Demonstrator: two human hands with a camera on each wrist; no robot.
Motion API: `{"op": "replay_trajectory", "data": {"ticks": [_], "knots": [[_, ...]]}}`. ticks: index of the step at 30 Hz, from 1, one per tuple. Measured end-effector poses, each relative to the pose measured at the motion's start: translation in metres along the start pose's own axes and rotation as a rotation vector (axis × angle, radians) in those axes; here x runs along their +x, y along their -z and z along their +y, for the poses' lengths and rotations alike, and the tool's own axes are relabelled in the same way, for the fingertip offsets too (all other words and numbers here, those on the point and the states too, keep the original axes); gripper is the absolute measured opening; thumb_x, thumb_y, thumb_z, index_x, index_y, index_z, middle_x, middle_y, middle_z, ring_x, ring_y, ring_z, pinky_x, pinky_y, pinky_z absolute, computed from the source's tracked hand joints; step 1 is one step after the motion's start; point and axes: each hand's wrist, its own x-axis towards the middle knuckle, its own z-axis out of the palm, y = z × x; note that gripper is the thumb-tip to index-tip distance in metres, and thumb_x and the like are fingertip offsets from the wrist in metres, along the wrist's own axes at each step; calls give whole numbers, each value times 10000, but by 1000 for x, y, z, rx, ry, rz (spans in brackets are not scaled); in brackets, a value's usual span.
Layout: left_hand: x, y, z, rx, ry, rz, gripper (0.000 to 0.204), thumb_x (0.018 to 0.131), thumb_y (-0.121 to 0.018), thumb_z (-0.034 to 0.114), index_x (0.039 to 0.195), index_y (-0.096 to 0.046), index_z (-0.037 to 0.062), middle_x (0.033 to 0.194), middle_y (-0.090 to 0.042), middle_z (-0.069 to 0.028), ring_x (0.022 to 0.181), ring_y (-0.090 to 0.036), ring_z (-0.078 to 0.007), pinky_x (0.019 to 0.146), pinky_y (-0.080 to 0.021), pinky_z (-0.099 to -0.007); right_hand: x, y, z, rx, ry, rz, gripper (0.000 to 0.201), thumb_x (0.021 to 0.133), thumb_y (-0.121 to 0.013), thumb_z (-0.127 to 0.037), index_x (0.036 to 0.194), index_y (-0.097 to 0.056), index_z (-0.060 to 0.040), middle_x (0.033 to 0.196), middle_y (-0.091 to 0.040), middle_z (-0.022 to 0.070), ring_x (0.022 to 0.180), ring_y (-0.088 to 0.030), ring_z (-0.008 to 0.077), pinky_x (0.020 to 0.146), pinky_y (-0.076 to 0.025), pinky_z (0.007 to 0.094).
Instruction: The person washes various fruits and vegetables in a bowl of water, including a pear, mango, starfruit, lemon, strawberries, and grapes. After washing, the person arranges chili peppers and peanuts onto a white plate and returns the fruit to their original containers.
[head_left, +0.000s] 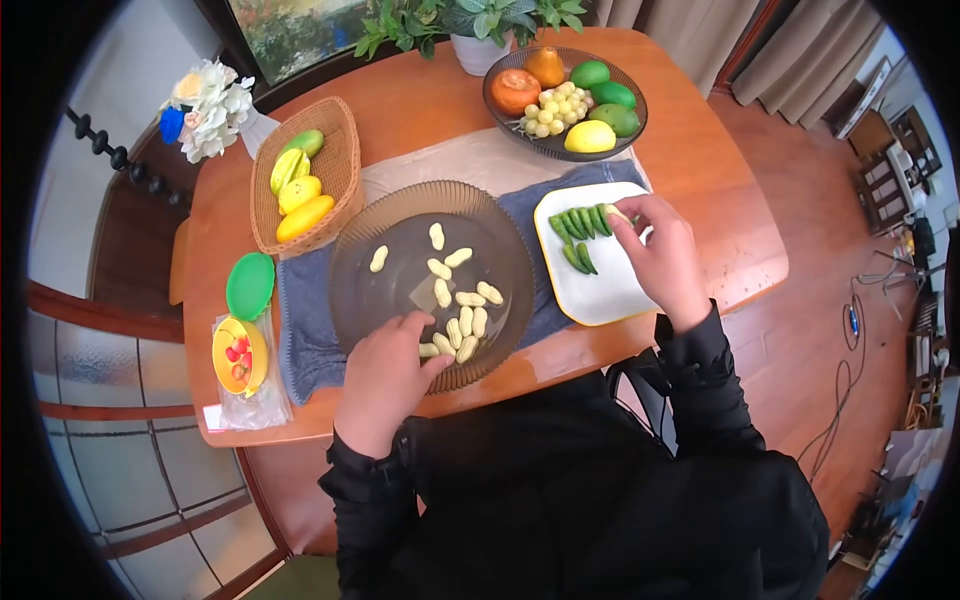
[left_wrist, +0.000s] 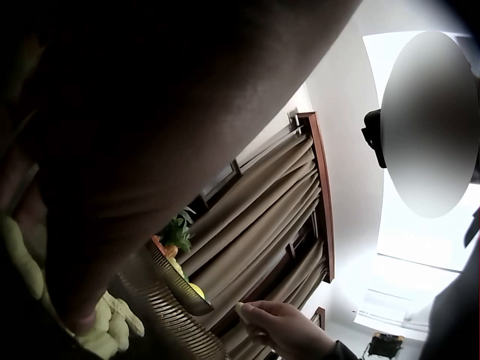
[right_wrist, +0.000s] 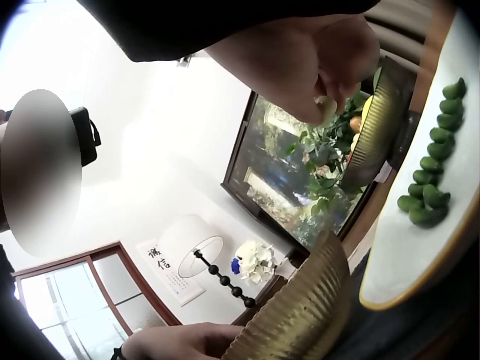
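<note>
My left hand (head_left: 385, 370) rests at the near side of a brown ribbed glass bowl (head_left: 345, 250). Its fingers touch pale peanuts (head_left: 465, 320), with thumb and index finger spread apart around a few of them; more peanuts are scattered farther up the bowl. Over a square white plate (head_left: 600, 295) with a yellow rim, my right hand (head_left: 665, 255) pinches a peanut (right_wrist: 326, 110) between thumb and fingertips, mostly covered by the fingers. Just left of those fingertips, short green peppers (head_left: 575, 225) form a row on the plate, with a couple lying below it.
A wicker basket (head_left: 345, 140) of yellow and green fruit stands back left. A dark fruit bowl (head_left: 500, 115) with grapes is at the back. Left are a green lid (head_left: 250, 286) and a yellow bowl (head_left: 222, 350) with red pieces. A blue cloth (head_left: 310, 350) lies beneath the glass bowl.
</note>
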Motion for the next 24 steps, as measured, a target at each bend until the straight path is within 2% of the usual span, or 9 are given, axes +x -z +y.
{"op": "replay_trajectory", "data": {"ticks": [4,10,17,20,24], "knots": [[2,-5,-2,-60,-2,-79,348,923,-848,226,1212,-726,75,1053,-768,-153,1035,-745,-373,880,-580,-472,-1,8,12,-47,-72,9,218,1016,-788,-181,1090,-769,23,991,-788,173,781,-696,290,737,-569,401],[4,-10,-5,-91,-29,-84,195,949,-800,161,1100,-731,59,996,-769,-152,1000,-750,-367,855,-580,-461,-2,12,24,-60,-135,-27,245,1019,-779,-189,1100,-774,42,963,-800,205,819,-755,325,770,-596,418],[1,-15,-5,-163,-4,-22,221,970,-780,130,1159,-694,53,1036,-770,-161,991,-749,-378,850,-581,-466,-7,7,29,-77,-211,-235,250,974,-798,-176,1051,-771,60,933,-802,222,877,-796,359,806,-619,429],[-1,-18,-7,-173,-30,28,242,982,-766,114,1197,-673,50,1085,-766,-169,993,-748,-391,856,-582,-471,-9,4,32,-115,-205,-248,242,972,-798,-183,1025,-773,52,916,-798,221,865,-790,368,805,-617,438],[-2,-19,-8,-220,-32,51,245,997,-742,80,1222,-658,29,1137,-752,-180,957,-752,-360,835,-590,-447,-9,-2,40,-134,-211,-285,244,962,-803,-196,1004,-778,42,910,-791,227,868,-781,386,808,-611,449]]}}
